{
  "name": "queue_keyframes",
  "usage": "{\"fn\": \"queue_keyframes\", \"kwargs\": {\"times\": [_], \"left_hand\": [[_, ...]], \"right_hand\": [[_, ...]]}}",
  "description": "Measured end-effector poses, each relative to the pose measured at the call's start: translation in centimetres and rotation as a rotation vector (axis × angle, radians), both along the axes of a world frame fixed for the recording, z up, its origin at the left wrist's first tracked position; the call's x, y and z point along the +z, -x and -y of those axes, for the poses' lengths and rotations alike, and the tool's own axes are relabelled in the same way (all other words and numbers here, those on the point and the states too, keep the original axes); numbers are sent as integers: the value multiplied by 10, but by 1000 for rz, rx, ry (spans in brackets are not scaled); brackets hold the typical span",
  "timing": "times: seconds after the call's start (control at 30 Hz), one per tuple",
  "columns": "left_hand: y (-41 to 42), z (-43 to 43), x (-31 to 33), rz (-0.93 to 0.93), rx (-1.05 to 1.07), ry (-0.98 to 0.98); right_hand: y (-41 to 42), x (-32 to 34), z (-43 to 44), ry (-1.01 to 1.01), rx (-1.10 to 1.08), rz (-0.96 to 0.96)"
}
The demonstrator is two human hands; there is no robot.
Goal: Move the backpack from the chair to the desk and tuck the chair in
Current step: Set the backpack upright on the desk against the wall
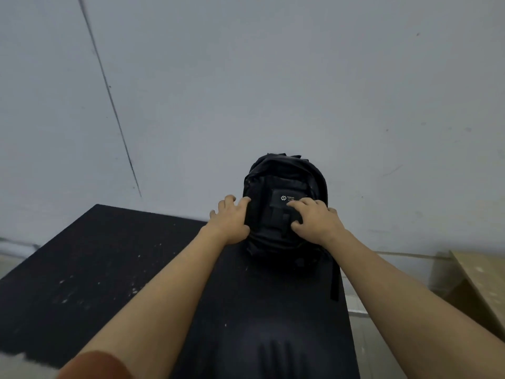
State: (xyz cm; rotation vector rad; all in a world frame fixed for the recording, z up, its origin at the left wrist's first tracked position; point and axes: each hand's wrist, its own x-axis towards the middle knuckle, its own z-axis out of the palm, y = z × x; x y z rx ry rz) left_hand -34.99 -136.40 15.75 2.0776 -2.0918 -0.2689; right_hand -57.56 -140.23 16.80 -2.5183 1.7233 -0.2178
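Observation:
A black backpack (282,181) with a small white logo stands upright on the black desk (109,269), at its far right end against the grey wall. My left hand (232,217) presses on the bag's left side, fingers spread. My right hand (314,217) lies on its front pocket, fingers curled over the fabric. A black strap hangs down over the desk's right edge. The chair is out of view.
A grey wall (273,77) rises right behind the desk. A brown cardboard box (475,288) stands on the floor to the right of the desk. The desk top is speckled with white marks.

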Motion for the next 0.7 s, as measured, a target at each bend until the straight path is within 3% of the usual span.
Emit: {"fn": "queue_keyframes", "kwargs": {"times": [0.3, 0.7], "left_hand": [[31, -120, -7, -32, 68, -59], [7, -258, 8, 6, 89, -59]], "right_hand": [[19, -7, -95, -50, 81, -31], [1, 2, -217, -38, 46, 38]]}}
